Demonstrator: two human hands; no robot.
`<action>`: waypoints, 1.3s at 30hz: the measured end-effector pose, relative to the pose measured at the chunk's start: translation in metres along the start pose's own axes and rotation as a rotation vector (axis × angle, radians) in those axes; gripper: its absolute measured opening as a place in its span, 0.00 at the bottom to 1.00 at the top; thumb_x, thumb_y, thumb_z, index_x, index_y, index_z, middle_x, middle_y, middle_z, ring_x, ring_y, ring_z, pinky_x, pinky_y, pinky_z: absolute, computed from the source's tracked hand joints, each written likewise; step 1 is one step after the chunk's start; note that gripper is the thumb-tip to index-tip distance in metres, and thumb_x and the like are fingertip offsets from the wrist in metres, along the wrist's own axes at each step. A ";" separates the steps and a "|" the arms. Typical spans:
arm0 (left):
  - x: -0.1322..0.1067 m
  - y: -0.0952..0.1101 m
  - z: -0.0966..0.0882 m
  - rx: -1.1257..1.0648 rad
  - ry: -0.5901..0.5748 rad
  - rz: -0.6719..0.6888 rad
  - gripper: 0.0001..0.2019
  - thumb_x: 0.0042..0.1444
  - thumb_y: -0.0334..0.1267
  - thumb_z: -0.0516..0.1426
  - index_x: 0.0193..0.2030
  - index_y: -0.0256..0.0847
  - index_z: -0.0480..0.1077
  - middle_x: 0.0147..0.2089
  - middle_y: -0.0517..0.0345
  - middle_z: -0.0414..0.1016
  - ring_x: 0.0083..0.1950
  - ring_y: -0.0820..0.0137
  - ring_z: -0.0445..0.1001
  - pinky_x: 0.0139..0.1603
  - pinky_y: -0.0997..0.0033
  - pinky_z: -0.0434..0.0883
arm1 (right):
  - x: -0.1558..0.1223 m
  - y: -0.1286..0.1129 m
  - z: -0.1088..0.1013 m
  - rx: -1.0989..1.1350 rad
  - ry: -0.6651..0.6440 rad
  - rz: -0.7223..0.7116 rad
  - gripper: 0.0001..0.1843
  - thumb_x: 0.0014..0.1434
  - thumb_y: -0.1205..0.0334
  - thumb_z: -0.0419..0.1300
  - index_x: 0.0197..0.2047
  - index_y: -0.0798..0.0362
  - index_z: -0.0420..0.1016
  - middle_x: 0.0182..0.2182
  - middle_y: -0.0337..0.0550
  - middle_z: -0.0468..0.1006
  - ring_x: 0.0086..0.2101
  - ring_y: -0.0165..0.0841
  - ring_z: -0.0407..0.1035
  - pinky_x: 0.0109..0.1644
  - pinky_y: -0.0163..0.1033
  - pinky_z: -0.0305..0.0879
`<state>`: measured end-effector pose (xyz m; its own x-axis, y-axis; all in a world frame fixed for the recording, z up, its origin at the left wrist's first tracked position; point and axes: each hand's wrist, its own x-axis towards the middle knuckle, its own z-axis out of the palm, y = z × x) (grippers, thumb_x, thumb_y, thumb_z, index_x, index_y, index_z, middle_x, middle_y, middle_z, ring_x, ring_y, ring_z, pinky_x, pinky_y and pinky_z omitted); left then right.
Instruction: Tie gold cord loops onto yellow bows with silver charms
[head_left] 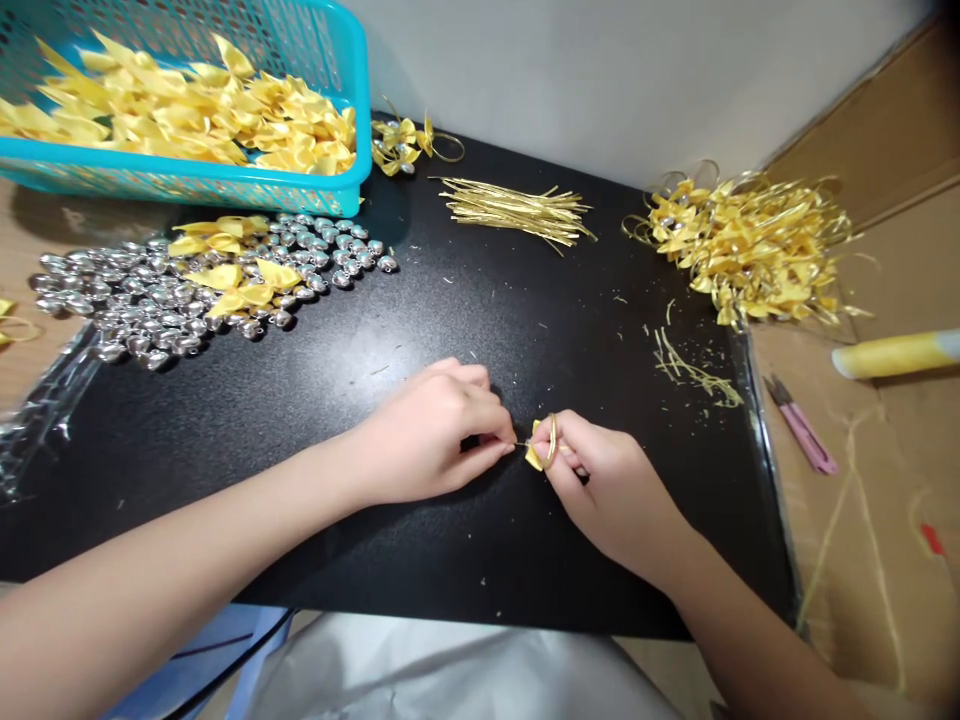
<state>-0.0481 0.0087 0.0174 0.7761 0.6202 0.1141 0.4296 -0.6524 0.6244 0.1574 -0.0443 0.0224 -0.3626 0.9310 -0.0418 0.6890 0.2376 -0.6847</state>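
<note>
Head view, the only one:

- Left hand [431,435]: grip pinched together, thumb and forefinger clamped on the end of a thin gold strand [521,444]. The other fingers are curled in, knuckles up.
- Right hand [607,490]: grip also closed tight, clamped on one small yellow bow [534,457]. The strand makes a loop standing above the fingertips.
- The two hands almost meet. The bow sits between them, just above the black tabletop [375,520], front and centre.

Containers:
- One teal basket [358,95] at back left, well filled with loose yellow ribbon bows [187,110]. Too many to count.
- One clear plastic bag [37,420] lies flat at the left edge. I can't tell what's in it.

Counts:
- Silver heart charms [135,300]: one loose heap in front of the basket, far too many to count. A handful of spare bows [225,280] lies on top.
- Gold strips [517,210]: one bundle, back centre.
- Finished bows with gold loops [750,245]: one big pile at back right. A few more [405,140] lie just beside the basket's right corner.
- Gold offcuts [690,370]: a small scatter right of the hands.
- Pink snips [806,435]: one pair, on the cardboard [862,560] right of the tabletop.
- Yellow roll [892,353]: one, at the far right edge.
</note>
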 end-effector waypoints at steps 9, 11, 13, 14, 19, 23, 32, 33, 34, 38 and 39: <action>-0.001 0.001 0.001 -0.036 0.000 0.007 0.09 0.59 0.33 0.56 0.32 0.41 0.77 0.26 0.59 0.77 0.33 0.69 0.70 0.38 0.68 0.61 | -0.002 0.004 0.001 -0.022 0.062 -0.084 0.07 0.55 0.73 0.57 0.33 0.51 0.69 0.25 0.32 0.74 0.22 0.23 0.63 0.29 0.28 0.60; 0.000 0.001 0.001 -0.036 0.003 0.003 0.09 0.60 0.33 0.56 0.32 0.41 0.77 0.26 0.59 0.77 0.33 0.69 0.70 0.38 0.68 0.62 | -0.002 0.005 0.002 -0.023 0.085 -0.087 0.06 0.55 0.72 0.59 0.34 0.51 0.68 0.24 0.31 0.72 0.21 0.23 0.63 0.29 0.28 0.61; 0.000 0.001 0.000 -0.036 0.002 -0.001 0.09 0.60 0.33 0.56 0.32 0.41 0.77 0.26 0.59 0.77 0.34 0.69 0.70 0.38 0.68 0.62 | -0.002 0.006 0.003 -0.009 0.106 -0.067 0.06 0.55 0.70 0.59 0.34 0.50 0.67 0.23 0.30 0.71 0.20 0.23 0.62 0.29 0.27 0.61; 0.000 0.001 0.000 -0.036 0.001 -0.004 0.09 0.60 0.33 0.56 0.32 0.41 0.77 0.26 0.59 0.77 0.34 0.69 0.70 0.39 0.68 0.62 | -0.002 0.006 0.003 0.002 0.114 -0.058 0.07 0.55 0.70 0.59 0.34 0.50 0.66 0.22 0.30 0.70 0.20 0.23 0.61 0.29 0.27 0.62; 0.001 0.000 -0.001 -0.043 0.009 -0.003 0.09 0.59 0.33 0.56 0.32 0.42 0.77 0.27 0.60 0.77 0.34 0.69 0.70 0.38 0.68 0.61 | -0.002 0.003 0.001 -0.001 0.116 -0.064 0.06 0.55 0.70 0.57 0.31 0.50 0.65 0.21 0.30 0.69 0.18 0.23 0.58 0.25 0.29 0.57; 0.001 0.000 0.001 -0.051 0.014 0.006 0.08 0.59 0.32 0.56 0.32 0.41 0.77 0.27 0.60 0.77 0.34 0.69 0.70 0.39 0.68 0.61 | -0.001 0.003 0.001 -0.049 0.139 -0.083 0.06 0.55 0.71 0.57 0.30 0.50 0.66 0.19 0.30 0.67 0.18 0.23 0.57 0.23 0.30 0.54; 0.000 0.000 0.003 -0.042 -0.002 -0.003 0.08 0.59 0.32 0.57 0.32 0.41 0.77 0.27 0.60 0.78 0.33 0.69 0.70 0.38 0.68 0.61 | 0.000 0.006 0.001 -0.103 0.176 -0.113 0.07 0.55 0.71 0.60 0.27 0.51 0.70 0.17 0.29 0.63 0.18 0.23 0.55 0.23 0.30 0.52; 0.000 0.000 0.003 -0.044 -0.001 -0.005 0.08 0.59 0.32 0.57 0.32 0.41 0.77 0.27 0.60 0.78 0.33 0.69 0.70 0.39 0.68 0.61 | 0.000 0.006 0.000 -0.098 0.176 -0.114 0.07 0.55 0.71 0.60 0.27 0.51 0.70 0.17 0.29 0.62 0.18 0.23 0.54 0.23 0.30 0.52; 0.001 -0.001 0.003 -0.048 -0.001 -0.008 0.08 0.59 0.32 0.57 0.32 0.41 0.77 0.27 0.60 0.78 0.33 0.69 0.70 0.39 0.68 0.61 | 0.001 0.006 0.000 -0.091 0.175 -0.113 0.08 0.56 0.71 0.60 0.27 0.51 0.71 0.16 0.29 0.61 0.17 0.23 0.53 0.23 0.30 0.52; 0.001 -0.001 0.004 -0.072 0.002 -0.011 0.07 0.59 0.32 0.57 0.34 0.41 0.77 0.28 0.60 0.79 0.34 0.69 0.70 0.39 0.68 0.62 | 0.001 0.008 0.000 -0.034 0.168 -0.091 0.10 0.56 0.70 0.60 0.24 0.52 0.71 0.15 0.27 0.55 0.17 0.22 0.50 0.23 0.30 0.53; 0.001 -0.001 0.004 -0.078 0.002 -0.012 0.07 0.59 0.32 0.57 0.34 0.41 0.77 0.28 0.61 0.79 0.34 0.69 0.70 0.39 0.68 0.62 | 0.000 0.009 0.001 -0.015 0.165 -0.078 0.10 0.56 0.70 0.61 0.23 0.52 0.71 0.15 0.27 0.53 0.17 0.22 0.49 0.24 0.29 0.53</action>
<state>-0.0458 0.0084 0.0137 0.7699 0.6290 0.1076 0.4020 -0.6090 0.6838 0.1627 -0.0420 0.0158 -0.3081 0.9423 0.1314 0.6724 0.3133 -0.6706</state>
